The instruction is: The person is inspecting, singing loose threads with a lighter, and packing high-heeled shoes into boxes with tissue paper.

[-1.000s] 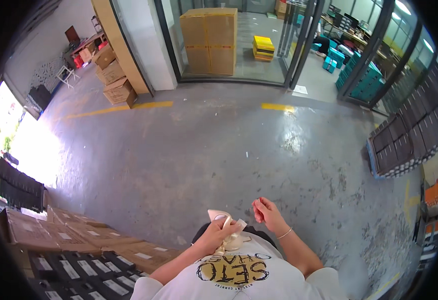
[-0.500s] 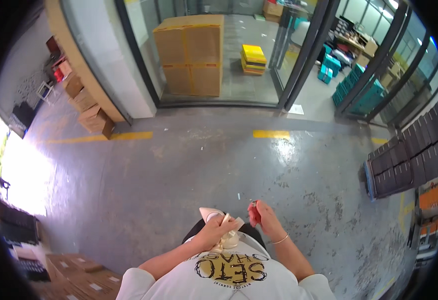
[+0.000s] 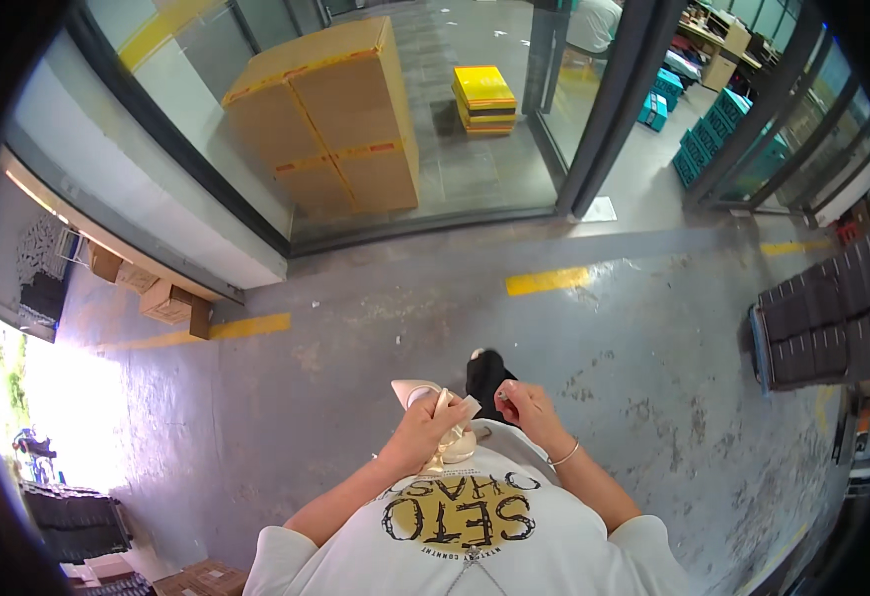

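Observation:
Close to my body, my left hand (image 3: 422,434) is closed round a pale cream pointed shoe (image 3: 411,389). Its pinkish toe points away from me, and a strap and rounded cream part show below my fingers. A small whitish piece (image 3: 472,405) stands out beside my fingertips, too small to name. My right hand (image 3: 528,412), with a bracelet at the wrist, is held a little to the right, fingers curled together in a pinch. A tiny greyish bit shows at its fingertips; what it is cannot be made out. The hands are apart.
Ahead stands a glass partition with dark frames (image 3: 614,129). Behind it are a large cardboard box (image 3: 345,119) and a stack of yellow boxes (image 3: 484,99). Teal crates (image 3: 698,154) stand beyond at right. Dark stacked crates (image 3: 812,308) are on the right, cardboard boxes (image 3: 166,301) on the left.
My view has turned and moved nearer the glass partition. One dark-trousered leg now shows stepping forward. Both hands stay close to my body, the left still on the shoe.

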### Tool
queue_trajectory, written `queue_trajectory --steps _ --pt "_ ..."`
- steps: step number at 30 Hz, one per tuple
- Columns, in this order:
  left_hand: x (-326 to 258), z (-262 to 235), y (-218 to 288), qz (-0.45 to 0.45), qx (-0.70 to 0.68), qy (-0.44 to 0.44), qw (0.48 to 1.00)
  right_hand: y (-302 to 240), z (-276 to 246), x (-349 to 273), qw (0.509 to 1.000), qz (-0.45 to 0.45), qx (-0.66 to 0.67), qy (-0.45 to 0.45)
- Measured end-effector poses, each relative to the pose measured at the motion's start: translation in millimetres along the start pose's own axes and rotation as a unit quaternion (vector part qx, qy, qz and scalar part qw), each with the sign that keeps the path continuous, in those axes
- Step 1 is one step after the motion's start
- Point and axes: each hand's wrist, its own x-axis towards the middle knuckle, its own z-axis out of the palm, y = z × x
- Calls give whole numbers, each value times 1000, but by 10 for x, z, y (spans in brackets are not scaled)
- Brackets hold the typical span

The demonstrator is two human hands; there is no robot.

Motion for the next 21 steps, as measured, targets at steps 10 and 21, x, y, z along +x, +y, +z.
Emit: queue_trajectory --steps 10,21 --pt "1050 -164 981 -37 8 12 999 -818 -412 1276 994 -23 -88 -65" --pt "1623 -365 1461 -56 59 -67 994 -970 -411 1701 999 -25 -37 6"
